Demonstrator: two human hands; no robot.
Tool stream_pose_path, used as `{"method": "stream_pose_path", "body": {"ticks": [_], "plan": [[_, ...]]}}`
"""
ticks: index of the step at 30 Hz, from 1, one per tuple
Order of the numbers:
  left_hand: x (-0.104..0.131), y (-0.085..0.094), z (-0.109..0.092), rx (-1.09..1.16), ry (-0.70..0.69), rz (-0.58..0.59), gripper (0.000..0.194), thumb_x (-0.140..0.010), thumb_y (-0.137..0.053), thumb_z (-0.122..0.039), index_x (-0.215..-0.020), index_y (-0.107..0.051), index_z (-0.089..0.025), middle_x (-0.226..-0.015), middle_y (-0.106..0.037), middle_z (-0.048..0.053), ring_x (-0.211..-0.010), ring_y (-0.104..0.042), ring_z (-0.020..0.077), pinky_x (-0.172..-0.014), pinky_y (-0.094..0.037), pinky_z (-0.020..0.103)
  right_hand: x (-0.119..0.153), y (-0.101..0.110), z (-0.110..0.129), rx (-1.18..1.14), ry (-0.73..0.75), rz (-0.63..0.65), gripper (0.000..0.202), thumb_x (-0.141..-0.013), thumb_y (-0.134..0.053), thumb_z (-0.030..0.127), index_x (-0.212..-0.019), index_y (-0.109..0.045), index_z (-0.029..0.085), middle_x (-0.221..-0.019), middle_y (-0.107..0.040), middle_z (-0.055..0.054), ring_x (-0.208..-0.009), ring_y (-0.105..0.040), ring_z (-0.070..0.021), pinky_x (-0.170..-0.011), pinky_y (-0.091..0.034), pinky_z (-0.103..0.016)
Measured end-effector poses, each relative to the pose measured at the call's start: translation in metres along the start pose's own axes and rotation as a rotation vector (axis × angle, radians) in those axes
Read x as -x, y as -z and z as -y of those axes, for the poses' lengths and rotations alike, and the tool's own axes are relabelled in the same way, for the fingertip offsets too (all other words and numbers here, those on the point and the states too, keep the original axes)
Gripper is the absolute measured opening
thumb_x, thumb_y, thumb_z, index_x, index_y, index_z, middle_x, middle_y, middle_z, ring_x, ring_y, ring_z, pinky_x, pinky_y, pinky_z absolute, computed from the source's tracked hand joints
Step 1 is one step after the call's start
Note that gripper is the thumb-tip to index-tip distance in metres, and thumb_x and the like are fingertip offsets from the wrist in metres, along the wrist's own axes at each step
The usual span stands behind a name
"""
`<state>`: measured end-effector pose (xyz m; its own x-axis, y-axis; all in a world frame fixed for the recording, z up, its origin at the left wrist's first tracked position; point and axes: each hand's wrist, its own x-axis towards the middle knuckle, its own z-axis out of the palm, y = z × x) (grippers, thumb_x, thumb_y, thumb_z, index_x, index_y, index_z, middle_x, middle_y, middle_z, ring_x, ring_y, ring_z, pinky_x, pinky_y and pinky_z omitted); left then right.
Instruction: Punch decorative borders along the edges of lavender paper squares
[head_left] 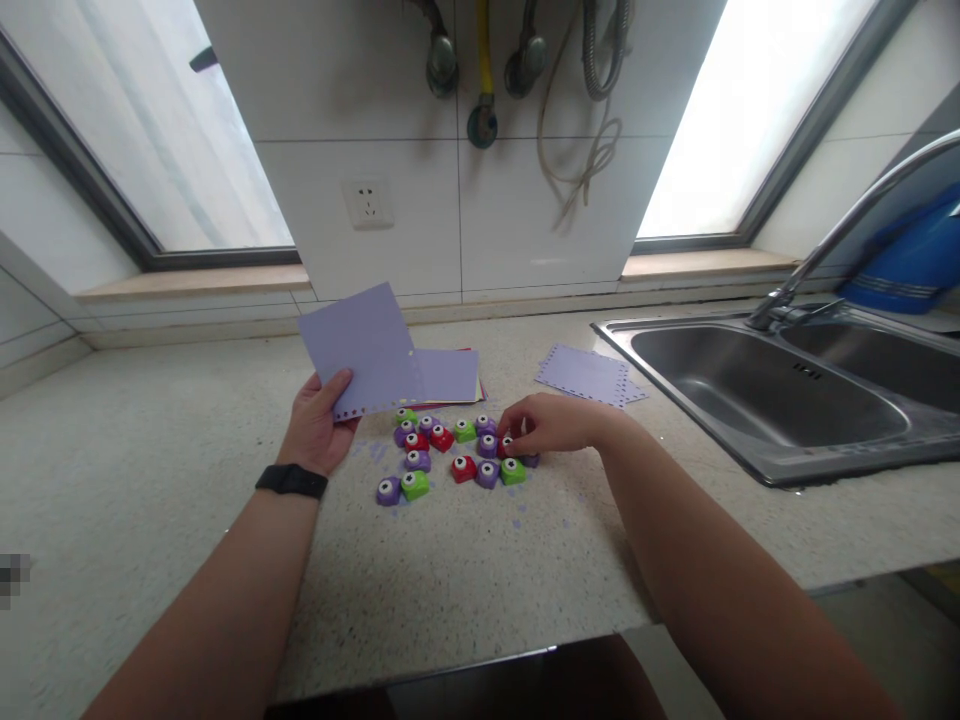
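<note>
My left hand (319, 430), with a dark band at its wrist, grips a sheet of purple paper (360, 345) between thumb and fingers. The paper is tilted up off the counter, and small punched holes run along its lower and right edges. The fingers of my right hand (553, 424) are closed around a red craft punch (505, 446) at the right of a group. Several small craft punches stand around it, among them a purple punch (487, 474), a green punch (415, 486) and another red punch (463, 468). My right fingers partly hide the punches beneath them.
A stack of coloured paper (450, 375) lies behind the punches. Purple sheets with punched edges (581, 372) lie behind my right hand. Small purple paper bits (517, 523) are scattered on the speckled counter (420, 590). At the right is a steel sink (765, 390) with a faucet (825, 240).
</note>
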<state>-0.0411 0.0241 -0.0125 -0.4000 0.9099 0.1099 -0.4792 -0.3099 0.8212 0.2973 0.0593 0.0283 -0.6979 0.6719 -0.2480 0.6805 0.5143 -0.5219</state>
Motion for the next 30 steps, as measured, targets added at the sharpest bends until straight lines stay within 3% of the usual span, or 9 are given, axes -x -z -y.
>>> {"method": "stream_pose_path", "body": {"ticks": [8,14,17,20,25,30], "plan": [[0.0,0.0,0.001,-0.004,0.004,0.01,0.036,-0.069,-0.091,-0.02,-0.102,-0.077,-0.021,-0.108,-0.081,0.005,-0.092,-0.076,0.0204,-0.083,-0.065,0.032,-0.012,-0.01,0.001,0.065,-0.067,-0.182,0.027,-0.092,-0.067,0.048,-0.098,-0.078,0.024,-0.088,-0.08,-0.004,-0.073,-0.068,-0.0188,-0.063,-0.044,-0.031],[0.0,0.0,0.001,-0.008,0.008,0.01,0.035,-0.07,-0.09,-0.019,-0.103,-0.077,-0.021,-0.11,-0.081,0.005,-0.09,-0.077,0.0191,-0.08,-0.066,0.029,-0.024,-0.015,-0.007,0.018,-0.099,-0.291,0.042,-0.1,-0.055,0.057,-0.083,-0.073,0.022,-0.083,-0.077,-0.007,-0.073,-0.066,-0.0202,-0.066,-0.044,-0.032],[0.002,-0.002,0.002,-0.005,0.012,0.016,0.038,-0.07,-0.09,-0.019,-0.105,-0.077,-0.02,-0.109,-0.081,0.005,-0.09,-0.077,0.0181,-0.084,-0.065,0.03,-0.029,-0.016,-0.009,-0.225,-0.129,-0.356,0.045,-0.106,-0.044,0.05,-0.081,-0.068,0.021,-0.082,-0.076,-0.008,-0.07,-0.066,-0.019,-0.065,-0.048,-0.032],[0.005,-0.005,0.003,-0.002,0.038,0.033,0.04,-0.07,-0.091,-0.022,-0.107,-0.076,-0.02,-0.109,-0.081,0.005,-0.091,-0.077,0.0194,-0.085,-0.065,0.033,-0.031,-0.017,-0.005,-0.616,-0.108,-0.406,0.036,-0.107,-0.041,0.043,-0.093,-0.063,0.019,-0.09,-0.077,-0.01,-0.068,-0.068,-0.0169,-0.064,-0.052,-0.03],[0.015,-0.013,0.005,-0.066,0.076,0.07,0.044,-0.071,-0.092,-0.028,-0.111,-0.075,-0.021,-0.109,-0.081,0.007,-0.092,-0.078,0.0236,-0.084,-0.066,0.038,-0.029,-0.018,0.008,-0.955,0.054,-0.549,0.023,-0.1,-0.056,0.042,-0.098,-0.059,0.02,-0.096,-0.074,-0.008,-0.068,-0.062,-0.0138,-0.067,-0.053,-0.029],[0.028,-0.023,0.005,-0.147,0.054,0.11,0.047,-0.07,-0.094,-0.033,-0.111,-0.075,-0.019,-0.109,-0.081,0.009,-0.091,-0.078,0.0241,-0.087,-0.064,0.039,-0.023,-0.017,0.018,-1.179,0.177,-0.65,0.029,-0.085,-0.077,0.038,-0.094,-0.054,0.023,-0.089,-0.067,-0.003,-0.073,-0.061,-0.0144,-0.075,-0.054,-0.031]]}}
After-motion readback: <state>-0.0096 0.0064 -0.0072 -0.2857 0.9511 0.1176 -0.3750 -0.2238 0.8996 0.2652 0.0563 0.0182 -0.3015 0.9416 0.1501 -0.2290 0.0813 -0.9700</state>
